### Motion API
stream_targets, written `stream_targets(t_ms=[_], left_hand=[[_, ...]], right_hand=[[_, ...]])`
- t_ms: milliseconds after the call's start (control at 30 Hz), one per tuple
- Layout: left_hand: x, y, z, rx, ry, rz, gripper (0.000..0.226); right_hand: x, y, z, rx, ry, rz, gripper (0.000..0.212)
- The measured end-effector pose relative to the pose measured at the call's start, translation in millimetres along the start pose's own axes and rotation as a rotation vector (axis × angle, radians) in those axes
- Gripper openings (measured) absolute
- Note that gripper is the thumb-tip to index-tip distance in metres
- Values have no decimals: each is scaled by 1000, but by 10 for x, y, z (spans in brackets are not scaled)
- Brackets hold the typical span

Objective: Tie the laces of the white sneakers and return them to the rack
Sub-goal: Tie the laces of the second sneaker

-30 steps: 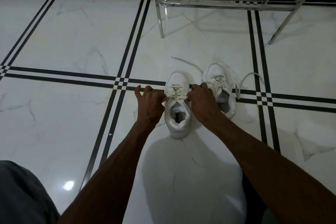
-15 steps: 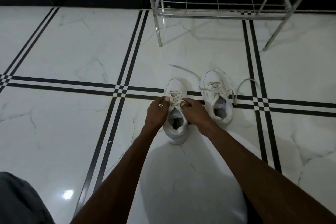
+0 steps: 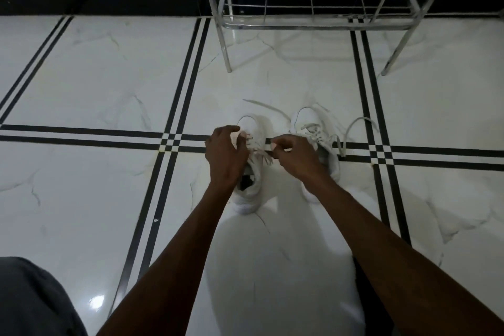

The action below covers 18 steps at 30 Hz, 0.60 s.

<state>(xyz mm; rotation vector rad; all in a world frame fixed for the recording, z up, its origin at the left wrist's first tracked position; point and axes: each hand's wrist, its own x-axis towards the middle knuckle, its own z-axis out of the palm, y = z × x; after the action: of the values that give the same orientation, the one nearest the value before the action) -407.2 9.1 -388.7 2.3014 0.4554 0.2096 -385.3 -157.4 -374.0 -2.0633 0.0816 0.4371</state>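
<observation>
Two white sneakers stand side by side on the tiled floor, toes pointing away from me. My left hand (image 3: pixel 225 154) rests over the left sneaker (image 3: pixel 251 188) and pinches its lace near the tongue. My right hand (image 3: pixel 294 155) grips the other end of that lace (image 3: pixel 263 154), which runs taut between the hands. The right sneaker (image 3: pixel 317 131) sits partly behind my right hand, its laces (image 3: pixel 351 128) loose and trailing on the floor. The metal shoe rack (image 3: pixel 313 26) stands beyond the sneakers against the wall.
White marble floor tiles with black double stripes (image 3: pixel 180 142) surround the shoes. A black skirting band (image 3: pixel 109 3) runs along the wall. My dark-clothed knee (image 3: pixel 32 300) fills the bottom left corner. The rack's legs (image 3: pixel 225 46) reach the floor just beyond the sneakers.
My hands met over the left sneaker's tongue, then drew apart again, pulling the lace sideways. The view has tilted up, showing more of the rack.
</observation>
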Motion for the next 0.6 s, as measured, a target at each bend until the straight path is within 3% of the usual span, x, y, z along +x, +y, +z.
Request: stream_targets(t_ms=[100,233,300,367,600], left_hand=[[-46,329,192,-90,-16,140,17],[-177,666,593,-185,-311,48,24],[-241,734,781,-158,-428,16,42],[-284,761,920,-111,-435,48,55],[-239,731,978,-248,-345,-75,45]], right_hand=[[25,-17,-378,-28,155,-63,11],[31,128,-891,-229,359,-63,5],[22,302,-1017,-327,281,17,19],[11,470,-1002,-378,160,33,33],[31,624,-857,-258,185,-71,27]])
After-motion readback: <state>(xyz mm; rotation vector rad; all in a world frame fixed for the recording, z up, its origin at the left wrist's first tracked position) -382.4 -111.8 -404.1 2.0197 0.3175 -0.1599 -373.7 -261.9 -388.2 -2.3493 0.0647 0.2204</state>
